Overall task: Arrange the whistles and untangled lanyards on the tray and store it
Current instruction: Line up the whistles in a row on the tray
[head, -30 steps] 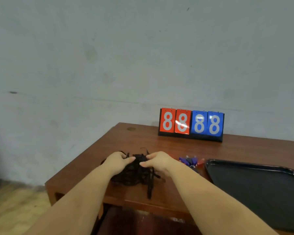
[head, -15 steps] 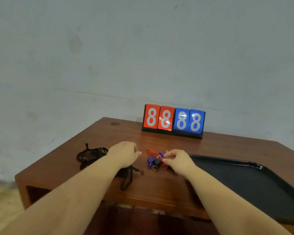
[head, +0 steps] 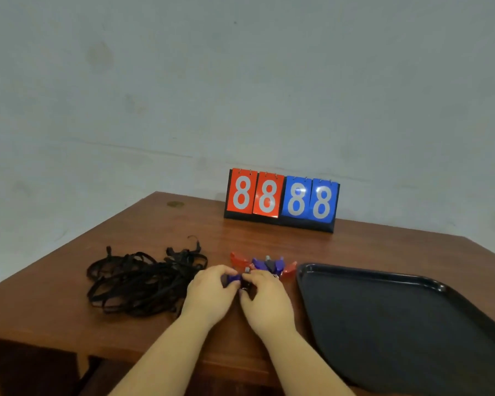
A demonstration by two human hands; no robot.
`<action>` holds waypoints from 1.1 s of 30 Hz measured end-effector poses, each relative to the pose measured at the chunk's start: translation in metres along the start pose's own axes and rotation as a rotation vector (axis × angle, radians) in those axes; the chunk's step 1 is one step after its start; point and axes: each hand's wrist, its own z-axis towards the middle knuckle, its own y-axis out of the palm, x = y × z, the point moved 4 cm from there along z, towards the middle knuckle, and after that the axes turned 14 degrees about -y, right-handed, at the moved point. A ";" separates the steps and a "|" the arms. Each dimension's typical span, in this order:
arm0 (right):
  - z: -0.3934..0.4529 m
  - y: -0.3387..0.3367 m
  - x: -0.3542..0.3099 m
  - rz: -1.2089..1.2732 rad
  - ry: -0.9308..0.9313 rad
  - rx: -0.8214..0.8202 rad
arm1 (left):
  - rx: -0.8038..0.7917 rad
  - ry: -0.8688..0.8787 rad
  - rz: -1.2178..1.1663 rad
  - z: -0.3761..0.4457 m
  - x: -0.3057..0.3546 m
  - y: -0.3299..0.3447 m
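A tangle of black lanyards (head: 143, 278) lies on the left of the wooden table (head: 355, 244). Several red and blue whistles (head: 265, 264) sit in a small heap at the table's middle, just left of the black tray (head: 383, 318). My left hand (head: 209, 292) and my right hand (head: 265, 298) meet in front of the heap, and both pinch a blue whistle (head: 234, 278) between their fingertips. A dark bit under my right fingers is too hidden to name. Nothing lies on the tray.
A flip scoreboard (head: 282, 200) showing 88 in red and 88 in blue stands at the table's back edge against the grey wall. The table's front edge runs close below my wrists, with dark space underneath.
My left hand left the lanyards and moved right to join my right hand at the whistles. Both now hold a blue whistle. The lanyard pile lies spread at the left.
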 end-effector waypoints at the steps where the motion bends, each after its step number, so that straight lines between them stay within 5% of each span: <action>1: -0.001 -0.001 0.000 0.008 0.009 0.011 | 0.027 -0.010 0.018 -0.001 0.001 -0.002; 6: -0.009 -0.009 0.000 0.054 0.069 0.055 | 0.112 -0.008 0.215 -0.009 0.007 -0.010; 16: -0.008 -0.010 0.003 0.098 0.095 0.078 | 0.055 -0.024 0.151 -0.007 0.007 -0.008; 26: -0.011 -0.016 0.003 0.299 0.176 0.234 | 0.193 0.140 0.119 -0.023 0.019 -0.015; 33: -0.024 -0.045 -0.009 0.501 0.228 0.404 | 0.048 0.019 -0.300 -0.041 0.031 -0.040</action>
